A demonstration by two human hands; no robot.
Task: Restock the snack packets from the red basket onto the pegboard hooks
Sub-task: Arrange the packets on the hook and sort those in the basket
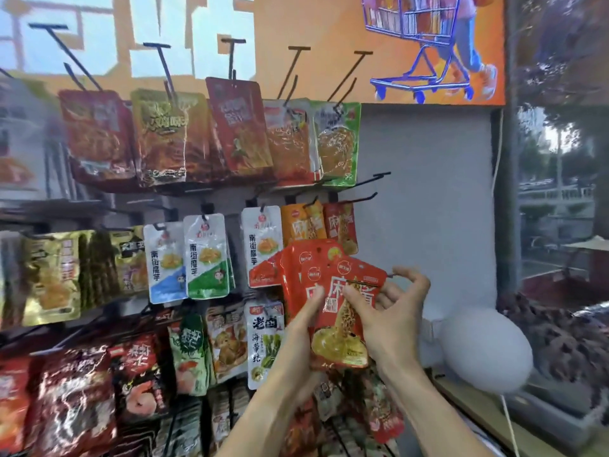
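I hold a fanned stack of red snack packets [333, 291] in front of the pegboard's right side. My left hand [298, 338] grips the stack from below and left, thumb on its front. My right hand [392, 308] pinches the front packet, thumb on its face, fingers curled behind the right edge. Just behind the right fingers a black hook tip [390, 276] pokes out. Matching red and orange packets [339, 225] hang on the hook row directly above. The red basket is out of view.
Pegboard rows of hanging snack packets fill the left and centre; two bare hooks [372, 179] stick out at mid right. A white balloon [484, 351] on a string sits to the right, beside a window [560, 192]. Grey wall lies behind the hands.
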